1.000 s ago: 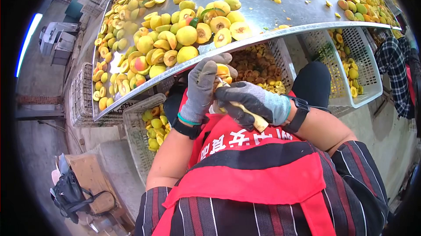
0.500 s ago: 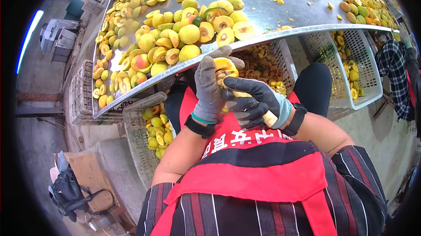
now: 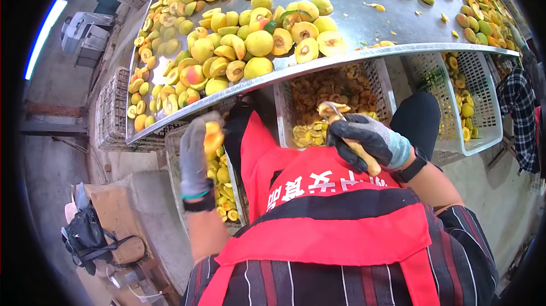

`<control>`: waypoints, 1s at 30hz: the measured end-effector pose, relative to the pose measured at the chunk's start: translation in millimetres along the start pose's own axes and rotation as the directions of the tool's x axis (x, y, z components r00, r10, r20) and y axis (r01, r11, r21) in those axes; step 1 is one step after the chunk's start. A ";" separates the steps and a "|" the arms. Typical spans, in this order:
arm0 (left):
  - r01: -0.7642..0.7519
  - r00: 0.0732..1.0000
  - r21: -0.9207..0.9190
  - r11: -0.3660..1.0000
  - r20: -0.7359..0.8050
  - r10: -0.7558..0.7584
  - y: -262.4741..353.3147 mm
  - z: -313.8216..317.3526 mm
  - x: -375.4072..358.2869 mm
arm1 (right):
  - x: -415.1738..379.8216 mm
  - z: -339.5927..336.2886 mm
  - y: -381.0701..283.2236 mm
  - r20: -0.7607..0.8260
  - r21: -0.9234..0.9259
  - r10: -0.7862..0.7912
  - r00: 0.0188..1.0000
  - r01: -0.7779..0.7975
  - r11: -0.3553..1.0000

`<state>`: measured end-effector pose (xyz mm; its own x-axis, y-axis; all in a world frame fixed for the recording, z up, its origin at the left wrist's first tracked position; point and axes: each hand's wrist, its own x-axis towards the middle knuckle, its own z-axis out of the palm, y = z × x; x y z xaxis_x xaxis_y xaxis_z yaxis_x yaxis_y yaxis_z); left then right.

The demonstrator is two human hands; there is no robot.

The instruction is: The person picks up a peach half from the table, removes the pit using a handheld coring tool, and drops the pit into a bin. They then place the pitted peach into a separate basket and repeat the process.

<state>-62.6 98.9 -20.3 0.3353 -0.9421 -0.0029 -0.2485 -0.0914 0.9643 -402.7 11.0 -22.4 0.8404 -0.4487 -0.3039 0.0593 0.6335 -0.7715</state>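
Note:
My gloved left hand [image 3: 195, 150] is over the crate at my left, gripping a pitted yellow peach half [image 3: 213, 137] with a hollow in its cut face. Yellow peach halves [image 3: 223, 175] lie in that crate below it. In front of my apron, my gloved right hand [image 3: 369, 141] is wrapped round the light handle of a pitting tool [image 3: 363, 156]. A brown pit piece with some yellow flesh [image 3: 333, 109] sits at the tool's metal tip, above a crate of brown pits and scraps [image 3: 330, 87].
A metal table [image 3: 341, 16] with a raised rim carries piles of halved peaches [image 3: 259, 43]. Under its right side stands a white crate [image 3: 478, 96] holding more fruit. Another person's plaid sleeve [image 3: 518, 101] shows at far right. A black backpack [image 3: 85, 243] lies at lower left.
My hands have parted. The left moved left and down with the peach half to above the crate; the right drew back rightward with the tool, the pit piece now at its tip.

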 end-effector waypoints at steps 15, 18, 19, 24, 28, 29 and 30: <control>-0.181 0.954 0.965 0.189 0.220 -0.206 32.8 114.8 151.5 | 2.7 -2.2 3.3 -0.113 0.015 0.137 0.984 -0.136 0.991; -0.224 0.943 0.958 0.178 0.260 -0.209 30.4 111.2 155.2 | 4.3 -2.4 5.1 -0.133 0.041 0.120 0.984 -0.116 0.992; -0.195 0.952 0.957 0.216 0.238 -0.194 31.2 110.7 154.2 | 4.3 -1.1 3.4 -0.132 0.042 0.114 0.985 -0.109 0.993; -0.187 0.982 0.338 0.922 0.103 0.161 -13.0 84.6 148.3 | 1.5 -0.9 -8.5 -0.086 -0.036 0.006 0.996 -0.010 0.999; 0.103 0.993 -0.796 0.597 0.120 -0.012 -1.2 90.7 94.4 | 17.1 6.1 -15.8 -0.039 -0.064 -0.132 0.991 0.129 0.990; 0.174 0.974 -0.840 0.514 0.225 0.038 -0.8 96.0 81.3 | 24.0 8.0 -17.7 -0.036 -0.064 -0.131 0.991 0.128 0.990; 0.254 0.942 -0.867 0.429 0.323 0.096 1.6 103.0 68.4 | 32.0 8.8 -18.4 -0.011 -0.066 -0.132 0.991 0.131 0.989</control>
<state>-133.7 1.1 -46.3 -0.0017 -1.0000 0.0040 0.7665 0.0013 0.6423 -372.1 -9.5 -13.0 0.8192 -0.5354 -0.2057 0.1329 0.5260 -0.8400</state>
